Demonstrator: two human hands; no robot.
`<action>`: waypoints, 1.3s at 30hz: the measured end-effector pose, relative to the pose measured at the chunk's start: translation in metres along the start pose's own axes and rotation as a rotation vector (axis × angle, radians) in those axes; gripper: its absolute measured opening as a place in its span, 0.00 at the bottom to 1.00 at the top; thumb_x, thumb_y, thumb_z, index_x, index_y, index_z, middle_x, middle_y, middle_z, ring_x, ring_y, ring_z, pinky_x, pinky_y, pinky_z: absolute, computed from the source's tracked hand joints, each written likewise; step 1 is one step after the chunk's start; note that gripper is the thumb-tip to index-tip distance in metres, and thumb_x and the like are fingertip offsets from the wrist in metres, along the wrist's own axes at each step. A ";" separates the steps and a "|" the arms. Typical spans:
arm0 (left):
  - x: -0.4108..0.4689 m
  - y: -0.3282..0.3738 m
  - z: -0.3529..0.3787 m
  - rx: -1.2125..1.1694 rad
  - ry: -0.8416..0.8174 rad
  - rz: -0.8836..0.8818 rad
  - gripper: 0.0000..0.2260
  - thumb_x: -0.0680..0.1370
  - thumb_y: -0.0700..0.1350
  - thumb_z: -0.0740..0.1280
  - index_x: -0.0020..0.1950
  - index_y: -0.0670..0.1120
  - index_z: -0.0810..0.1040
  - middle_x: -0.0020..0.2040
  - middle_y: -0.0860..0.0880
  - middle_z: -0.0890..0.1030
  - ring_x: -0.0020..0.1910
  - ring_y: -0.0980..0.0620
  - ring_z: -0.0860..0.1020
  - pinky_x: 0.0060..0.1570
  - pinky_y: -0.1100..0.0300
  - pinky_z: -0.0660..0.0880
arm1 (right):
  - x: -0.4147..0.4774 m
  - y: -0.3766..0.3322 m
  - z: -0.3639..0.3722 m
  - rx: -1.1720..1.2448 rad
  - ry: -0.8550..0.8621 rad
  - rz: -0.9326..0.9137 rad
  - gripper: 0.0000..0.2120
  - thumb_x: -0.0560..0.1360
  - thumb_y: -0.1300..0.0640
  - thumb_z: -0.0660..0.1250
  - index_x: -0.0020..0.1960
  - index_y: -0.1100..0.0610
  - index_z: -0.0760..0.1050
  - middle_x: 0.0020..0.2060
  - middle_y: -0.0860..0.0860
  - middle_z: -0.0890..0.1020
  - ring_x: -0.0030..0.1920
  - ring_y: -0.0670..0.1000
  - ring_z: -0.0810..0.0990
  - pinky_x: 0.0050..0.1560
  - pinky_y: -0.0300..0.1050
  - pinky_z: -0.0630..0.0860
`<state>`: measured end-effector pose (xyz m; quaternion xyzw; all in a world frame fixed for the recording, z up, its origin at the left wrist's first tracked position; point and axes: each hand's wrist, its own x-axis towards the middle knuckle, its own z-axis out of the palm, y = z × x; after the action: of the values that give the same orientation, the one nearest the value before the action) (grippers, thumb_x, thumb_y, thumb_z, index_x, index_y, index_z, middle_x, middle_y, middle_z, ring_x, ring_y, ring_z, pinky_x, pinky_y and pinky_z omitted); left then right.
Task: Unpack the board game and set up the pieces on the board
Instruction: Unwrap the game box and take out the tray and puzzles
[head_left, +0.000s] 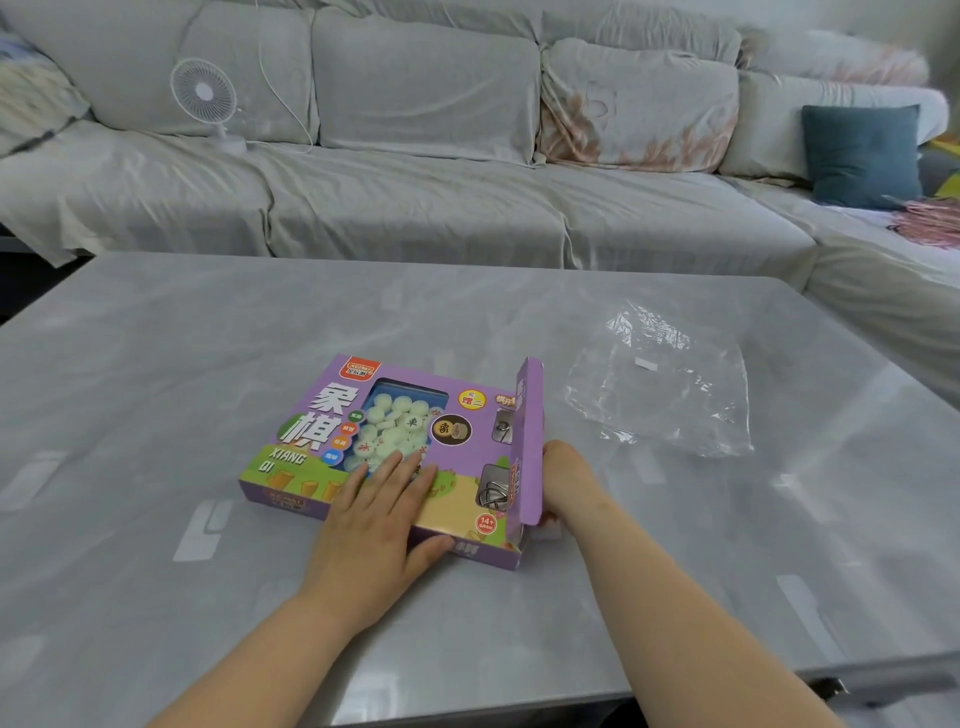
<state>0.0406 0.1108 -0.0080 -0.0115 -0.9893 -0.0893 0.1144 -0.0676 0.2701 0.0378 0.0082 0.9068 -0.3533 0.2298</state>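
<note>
A purple xiangqi game box (467, 447) lies flat in the middle of the grey table (156, 415). Through its clear window I see several white round game pieces (395, 421). The box's right end flap (527, 441) stands up, open. My left hand (379, 512) presses flat on the box's near front, fingers straight, thumb along the near edge. My right hand (563, 475) is at the open right end behind the flap; its fingers are hidden by the flap.
A crumpled clear plastic wrapper (660, 384) lies on the table to the right of the box. Behind the table stands a grey covered sofa (415, 171) with a small white fan (205, 96) and a blue cushion (862, 153).
</note>
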 end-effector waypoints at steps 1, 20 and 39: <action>0.000 0.000 0.001 -0.009 0.045 0.016 0.28 0.78 0.63 0.41 0.62 0.46 0.68 0.57 0.44 0.80 0.60 0.51 0.66 0.64 0.59 0.51 | 0.000 -0.001 0.000 -0.019 -0.008 0.013 0.15 0.73 0.67 0.58 0.28 0.60 0.66 0.11 0.49 0.69 0.16 0.48 0.71 0.18 0.35 0.67; 0.042 -0.085 -0.051 -0.677 -0.126 -0.867 0.17 0.75 0.49 0.66 0.56 0.38 0.76 0.52 0.40 0.79 0.47 0.43 0.75 0.44 0.58 0.67 | -0.005 0.000 -0.003 0.209 -0.198 0.065 0.15 0.76 0.64 0.56 0.31 0.58 0.65 0.25 0.54 0.69 0.23 0.49 0.66 0.19 0.30 0.61; 0.025 -0.105 -0.050 -1.139 0.131 -0.943 0.12 0.78 0.44 0.62 0.58 0.40 0.74 0.42 0.44 0.79 0.28 0.51 0.76 0.38 0.61 0.69 | 0.002 0.023 -0.014 0.217 0.126 0.022 0.19 0.77 0.59 0.58 0.27 0.56 0.69 0.25 0.52 0.71 0.26 0.50 0.66 0.28 0.39 0.62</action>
<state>0.0229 -0.0015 0.0270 0.3624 -0.6808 -0.6288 0.0990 -0.0708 0.2959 0.0314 0.0652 0.8759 -0.4454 0.1739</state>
